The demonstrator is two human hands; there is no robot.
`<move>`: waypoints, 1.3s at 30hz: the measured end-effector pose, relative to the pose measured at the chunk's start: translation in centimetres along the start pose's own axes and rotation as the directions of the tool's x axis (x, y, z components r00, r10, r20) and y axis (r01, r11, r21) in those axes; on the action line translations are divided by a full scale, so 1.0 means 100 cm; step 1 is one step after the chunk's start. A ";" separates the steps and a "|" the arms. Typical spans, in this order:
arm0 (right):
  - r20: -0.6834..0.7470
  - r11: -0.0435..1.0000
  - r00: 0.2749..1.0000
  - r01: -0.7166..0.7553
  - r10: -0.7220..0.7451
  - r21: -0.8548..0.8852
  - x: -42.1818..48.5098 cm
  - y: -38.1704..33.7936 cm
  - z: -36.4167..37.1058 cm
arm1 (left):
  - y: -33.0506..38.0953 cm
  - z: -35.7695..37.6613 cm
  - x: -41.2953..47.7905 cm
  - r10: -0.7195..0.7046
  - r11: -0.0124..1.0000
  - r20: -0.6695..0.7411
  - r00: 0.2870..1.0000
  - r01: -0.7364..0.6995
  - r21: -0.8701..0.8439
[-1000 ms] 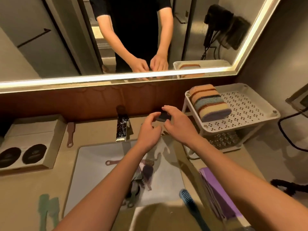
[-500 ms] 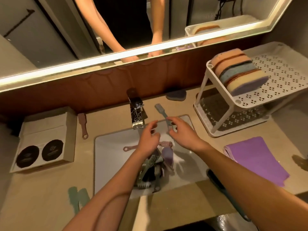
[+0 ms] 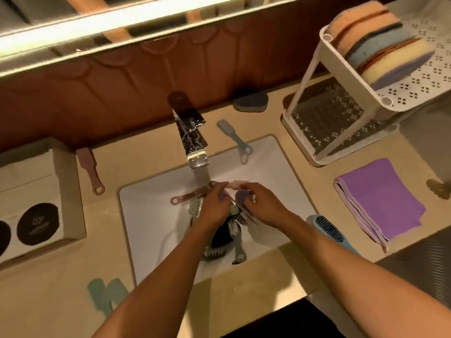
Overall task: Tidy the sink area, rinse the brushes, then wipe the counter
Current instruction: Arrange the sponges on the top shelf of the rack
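Two hands mid sink (image 3: 151, 215), left hand (image 3: 214, 207) gripping pink brush (image 3: 235, 184), right hand (image 3: 264, 208) pinching purple brush (image 3: 240, 197), rim apart

Item one: pile of brushes (image 3: 227, 237) in the sink (image 3: 146, 215). Its upper part is covered by my left hand (image 3: 214, 206) and my right hand (image 3: 262, 207). The number cannot be counted, and through the blur I cannot make out which handles my fingers close on. Item two: blue hairbrush (image 3: 328, 230), right of the sink, handle end behind my right forearm. Item three: teal object (image 3: 107, 293), front-left of the sink, partly under my left forearm, kind uncertain. Item four: box (image 3: 36, 191), left of the sink, cut by the frame edge, label print too small to read. Item five: rack (image 3: 415, 79) with sponges (image 3: 380, 45), behind-right of the sink, cropped at top and right, sponge outlines smeared. Item six: dark shape (image 3: 439, 191), far right of the sink, cropped, unidentifiable.
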State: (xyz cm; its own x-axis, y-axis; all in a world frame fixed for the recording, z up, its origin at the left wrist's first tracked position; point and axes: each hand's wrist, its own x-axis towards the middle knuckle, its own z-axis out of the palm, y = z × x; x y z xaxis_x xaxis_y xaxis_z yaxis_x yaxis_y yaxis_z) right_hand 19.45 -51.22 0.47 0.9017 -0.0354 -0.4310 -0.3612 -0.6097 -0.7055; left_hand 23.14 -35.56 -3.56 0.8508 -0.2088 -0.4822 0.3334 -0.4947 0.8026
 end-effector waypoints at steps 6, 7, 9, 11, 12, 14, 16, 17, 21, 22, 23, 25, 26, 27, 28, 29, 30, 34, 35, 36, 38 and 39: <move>-0.049 1.000 0.999 -0.008 0.008 -0.011 0.007 0.015 0.017 | -0.033 -0.004 0.028 -0.060 0.987 0.034 0.998 0.054 0.150; -0.026 1.000 1.000 -0.013 0.012 -0.014 0.011 0.022 0.025 | -0.036 -0.004 0.032 -0.058 0.985 0.029 0.998 0.052 0.167; -0.024 0.998 0.999 0.033 -0.035 -0.048 0.022 0.033 0.041 | -0.040 -0.002 0.037 -0.138 0.974 0.027 0.990 0.131 0.187; -0.080 0.997 0.995 0.059 -0.063 -0.049 0.033 0.040 0.051 | -0.043 0.000 0.044 -0.222 0.960 0.025 0.975 0.213 0.183; -0.110 0.996 0.991 0.073 -0.077 -0.042 0.036 0.042 0.054 | -0.044 0.001 0.048 -0.244 0.953 0.021 0.969 0.236 0.190; -0.125 0.994 0.988 0.079 -0.088 -0.073 0.043 0.047 0.060 | -0.049 0.002 0.055 -0.237 0.938 0.023 0.971 0.222 0.265; -0.097 0.991 0.993 0.060 -0.072 -0.119 0.051 0.059 0.068 | -0.051 0.006 0.060 -0.160 0.910 0.053 0.986 0.126 0.394; -0.098 0.990 0.994 0.039 -0.052 -0.137 0.053 0.064 0.072 | -0.055 0.010 0.064 -0.120 0.905 0.068 0.990 0.081 0.419; -0.218 0.997 0.975 -0.047 0.033 -0.060 0.051 0.051 0.065 | -0.057 0.018 0.080 -0.148 0.916 0.002 0.989 0.136 0.377; -0.241 0.997 0.969 -0.063 0.052 -0.040 0.051 0.050 0.064 | -0.055 0.016 0.081 -0.175 0.915 -0.012 0.985 0.167 0.367; -0.254 0.995 0.964 -0.089 0.078 -0.033 0.053 0.050 0.063 | -0.051 0.014 0.082 -0.175 0.917 -0.024 0.984 0.172 0.360; -0.264 0.988 0.954 -0.155 0.145 -0.019 0.055 0.051 0.066 | -0.046 0.010 0.081 -0.124 0.912 -0.014 0.992 0.119 0.392; -0.276 0.982 0.944 -0.187 0.179 -0.003 0.057 0.053 0.068 | -0.043 0.009 0.080 -0.099 0.909 -0.004 0.995 0.092 0.406; -0.273 0.974 0.936 -0.225 0.222 0.020 0.057 0.054 0.070 | -0.046 0.009 0.081 -0.101 0.909 -0.004 0.995 0.094 0.405; -0.255 0.962 0.928 -0.270 0.272 0.044 0.058 0.056 0.071 | -0.049 0.010 0.082 -0.136 0.914 0.000 0.991 0.126 0.386; -0.218 0.945 0.920 -0.323 0.326 0.051 0.059 0.058 0.071 | -0.050 0.010 0.082 -0.184 0.915 0.004 0.983 0.170 0.365; -0.166 0.926 0.912 -0.375 0.376 0.040 0.058 0.060 0.071 | -0.050 0.010 0.080 -0.246 0.912 0.030 0.969 0.221 0.344; -0.074 0.900 0.900 -0.433 0.429 -0.053 0.054 0.066 0.069 | -0.048 0.010 0.069 -0.346 0.850 0.106 0.932 0.263 0.455; -0.077 0.903 0.902 -0.428 0.424 -0.039 0.052 0.065 0.069 | -0.046 0.009 0.065 -0.340 0.825 0.079 0.937 0.257 0.503; -0.070 0.910 0.908 -0.415 0.413 -0.018 0.050 0.063 0.069 | -0.045 0.009 0.063 -0.336 0.825 0.053 0.941 0.266 0.500; -0.037 0.915 0.919 -0.387 0.393 0.114 0.043 0.061 0.070 | -0.041 0.010 0.058 -0.332 0.871 0.087 0.939 0.270 0.412; -0.022 0.915 0.929 -0.359 0.369 0.185 0.040 0.061 0.070 | -0.041 0.011 0.055 -0.324 0.902 0.107 0.940 0.273 0.334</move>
State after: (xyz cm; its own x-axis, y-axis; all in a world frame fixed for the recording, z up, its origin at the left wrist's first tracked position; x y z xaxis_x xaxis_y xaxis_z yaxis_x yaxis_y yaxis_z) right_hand 19.18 -49.55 -9.47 0.7098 -0.2752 -0.6484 -0.6980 -0.3988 -0.5948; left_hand 26.06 -35.58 -9.89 0.6486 -0.1265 -0.7506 0.3971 -0.7850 0.4755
